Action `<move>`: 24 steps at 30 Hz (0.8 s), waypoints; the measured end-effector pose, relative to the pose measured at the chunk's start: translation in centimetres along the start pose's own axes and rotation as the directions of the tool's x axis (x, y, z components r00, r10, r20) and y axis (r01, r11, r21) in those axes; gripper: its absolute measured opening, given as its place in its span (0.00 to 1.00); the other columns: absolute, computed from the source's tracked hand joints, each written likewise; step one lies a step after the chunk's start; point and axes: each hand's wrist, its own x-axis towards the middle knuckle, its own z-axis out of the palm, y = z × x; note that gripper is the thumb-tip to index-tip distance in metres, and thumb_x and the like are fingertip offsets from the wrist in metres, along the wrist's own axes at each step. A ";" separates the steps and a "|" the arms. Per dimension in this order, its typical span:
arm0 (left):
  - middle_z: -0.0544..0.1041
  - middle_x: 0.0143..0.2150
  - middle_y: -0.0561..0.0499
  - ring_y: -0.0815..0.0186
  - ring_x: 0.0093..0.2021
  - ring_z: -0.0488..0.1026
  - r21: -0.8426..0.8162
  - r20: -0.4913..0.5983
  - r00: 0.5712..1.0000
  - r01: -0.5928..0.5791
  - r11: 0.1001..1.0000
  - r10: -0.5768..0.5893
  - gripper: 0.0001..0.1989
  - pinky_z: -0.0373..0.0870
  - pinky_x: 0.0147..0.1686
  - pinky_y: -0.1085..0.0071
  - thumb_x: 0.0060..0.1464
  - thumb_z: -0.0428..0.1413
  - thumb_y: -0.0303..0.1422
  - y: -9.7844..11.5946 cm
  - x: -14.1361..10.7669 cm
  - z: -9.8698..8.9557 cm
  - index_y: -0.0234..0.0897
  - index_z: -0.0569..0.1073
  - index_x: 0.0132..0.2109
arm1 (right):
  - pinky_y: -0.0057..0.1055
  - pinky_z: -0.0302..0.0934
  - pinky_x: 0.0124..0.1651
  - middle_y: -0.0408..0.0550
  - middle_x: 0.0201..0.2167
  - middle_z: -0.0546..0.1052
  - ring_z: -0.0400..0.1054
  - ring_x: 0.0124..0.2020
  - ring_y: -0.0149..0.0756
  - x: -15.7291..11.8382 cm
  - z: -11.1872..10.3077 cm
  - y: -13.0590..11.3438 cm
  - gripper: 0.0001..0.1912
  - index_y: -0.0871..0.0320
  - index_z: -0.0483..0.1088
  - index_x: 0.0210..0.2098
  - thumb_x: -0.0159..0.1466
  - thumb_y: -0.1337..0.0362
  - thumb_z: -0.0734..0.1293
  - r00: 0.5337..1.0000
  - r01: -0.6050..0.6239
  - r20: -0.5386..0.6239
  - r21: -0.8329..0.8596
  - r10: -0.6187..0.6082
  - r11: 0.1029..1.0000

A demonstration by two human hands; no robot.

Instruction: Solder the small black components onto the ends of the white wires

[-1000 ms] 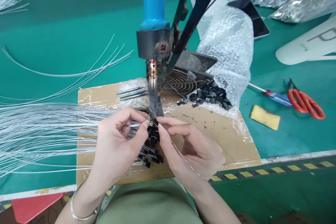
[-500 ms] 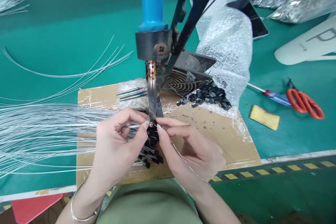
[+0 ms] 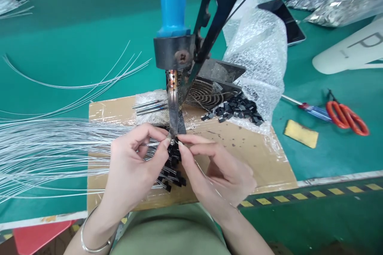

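Under the tip of a blue-handled soldering iron (image 3: 172, 12), my left hand (image 3: 134, 167) pinches a small metal part (image 3: 172, 142) between thumb and forefinger. Those fingers hide most of the part. My right hand (image 3: 215, 167) is closed with thumb and forefinger on a thin solder wire (image 3: 211, 181), which runs back over the palm and wrist. Both sets of fingertips almost meet at the iron's tip. Below them lie several black-ended pieces (image 3: 175, 177) joined to a wide bundle of thin grey wires (image 3: 54, 147), which passes under my left hand.
A black stand arm (image 3: 215, 20) holds the iron. Behind it are a dark fan (image 3: 209, 89) and a pile of small black pieces (image 3: 236, 109) on bubble wrap (image 3: 257, 55). Rightward lie a yellow sponge (image 3: 301, 133), screwdriver (image 3: 317, 112), orange-handled scissors (image 3: 347, 117) and white cup (image 3: 350, 50). Cardboard (image 3: 239, 159) covers the bench.
Hardly anything differs. Both hands hold the same pinch at the iron's tip, and the view has shifted very slightly.
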 end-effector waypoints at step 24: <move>0.83 0.36 0.50 0.66 0.32 0.76 0.054 0.062 0.997 0.043 0.998 -0.046 0.05 0.65 0.28 0.70 0.60 0.63 0.31 -0.8 -0.5 -0.4 0.39 0.79 0.34 | 0.34 0.78 0.42 0.45 0.35 0.84 0.82 0.35 0.37 -0.4 -0.8 0.8 0.03 0.55 0.75 0.39 0.70 0.68 0.72 0.965 -0.240 -0.078 0.114 0.250 0.964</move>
